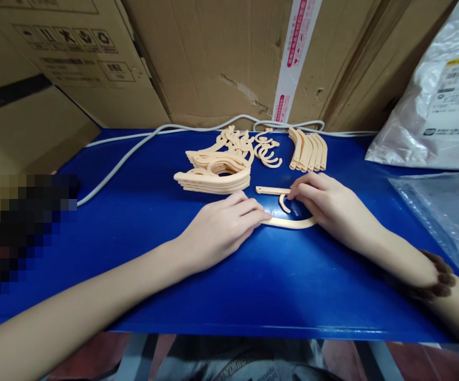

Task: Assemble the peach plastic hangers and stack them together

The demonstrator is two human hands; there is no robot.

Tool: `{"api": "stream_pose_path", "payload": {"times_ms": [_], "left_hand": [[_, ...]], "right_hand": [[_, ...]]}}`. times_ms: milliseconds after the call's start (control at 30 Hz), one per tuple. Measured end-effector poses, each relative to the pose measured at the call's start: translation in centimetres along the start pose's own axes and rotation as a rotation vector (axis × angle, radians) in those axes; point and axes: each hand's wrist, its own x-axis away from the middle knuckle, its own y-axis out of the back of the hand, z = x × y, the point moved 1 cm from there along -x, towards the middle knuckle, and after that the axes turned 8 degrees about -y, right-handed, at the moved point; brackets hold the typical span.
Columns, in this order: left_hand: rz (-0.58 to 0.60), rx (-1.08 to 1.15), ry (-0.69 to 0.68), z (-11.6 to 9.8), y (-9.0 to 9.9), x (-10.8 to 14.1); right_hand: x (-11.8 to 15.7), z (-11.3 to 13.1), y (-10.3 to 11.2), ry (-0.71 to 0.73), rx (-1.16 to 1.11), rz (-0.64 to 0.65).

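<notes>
Cream plastic parts that look like pieces of folding clothes hangers lie before me. My left hand (pixel 229 227) is closed, its fingertips pinching the left end of a curved hanger piece (pixel 289 224) on the table. My right hand (pixel 326 203) is also closed, with its fingertips at a small hanger hook (pixel 283 204), where the right end of a straight hanger arm (pixel 271 190) also disappears. The right end of the curved piece passes under this hand. Exactly what the right fingertips press is partly hidden.
On the blue table (pixel 229 296), stacked hanger bodies (pixel 213 182) stand left of loose hooks (pixel 268 151) and a row of hanger arms (pixel 308 151). A white cable (pixel 126 159) runs behind them. Cardboard boxes (pixel 221 58) wall the back; plastic bags (pixel 423 111) lie right.
</notes>
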Motion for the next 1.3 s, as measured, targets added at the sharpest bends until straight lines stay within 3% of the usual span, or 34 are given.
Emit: {"api": "stream_pose_path", "payload": {"times_ms": [333,633,800,1000,1300], "left_hand": [[0.005,0.004,-0.005,-0.2,0.2,0.0],[-0.038,0.005,-0.013,-0.5,0.4,-0.1],[-0.099,0.033,-0.035,-0.8,0.8,-0.3],[-0.137,0.067,-0.037,-0.9,0.5,-0.1],[-0.194,0.038,-0.017,-1.1,1.5,-0.4]], "right_hand": [[0.0,-0.1,0.2,-0.002,0.057,0.027],[0.3,2.5,1.2,0.144,0.027,-0.049],[0.6,3.7,1.2,0.250,-0.011,0.013],[0.7,3.8,0.5,0.263,0.007,0.079],[0.6,4.0,1.1,0.199,0.049,0.045]]}}
